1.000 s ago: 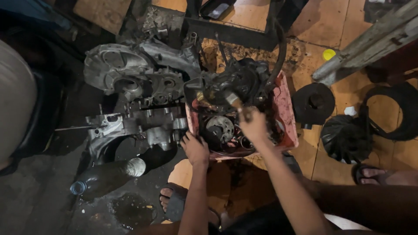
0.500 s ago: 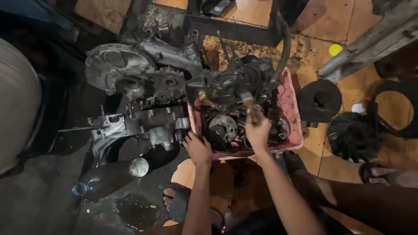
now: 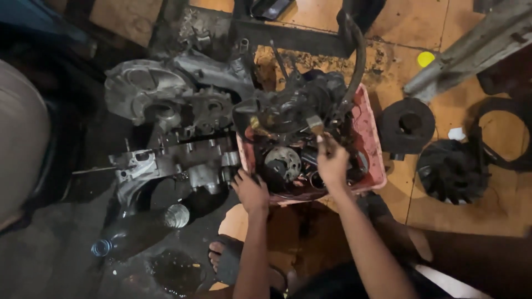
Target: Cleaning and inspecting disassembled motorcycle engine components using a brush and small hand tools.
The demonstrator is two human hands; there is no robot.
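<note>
Seen from the head camera, looking down at a dirty tiled floor (image 3: 476,216). In the middle, a red plastic tray (image 3: 370,138), full of dark oily engine parts, with a round toothed part (image 3: 282,163) lying near its front. Left hand (image 3: 250,191) resting on the near left corner of the tray, fingers curled over the rim; grip pressed on the edge, though the fingertips are hidden among the parts. Right hand (image 3: 332,165) lifted inside the tray, fingers pinched together around a small dark piece; what this piece is, cannot tell, too small and dark. Just above that hand, a short brass-coloured fitting (image 3: 315,124) on the black assembly (image 3: 299,105), with a black hose (image 3: 357,55) curving up from it.

Left of the tray, touching it, a grey metal engine casing (image 3: 160,105), partly lost in shadow. Lower left, a plastic bottle (image 3: 133,235) lying on the floor, hard to make out. Right of the tray, a black ring-shaped part (image 3: 407,124) and a black fan wheel (image 3: 451,171), well apart from the hands. Below, a bare foot in a sandal (image 3: 227,257), partly cut off by the arms. Left edge, a light cloth shape (image 3: 19,144), cut by the frame.
</note>
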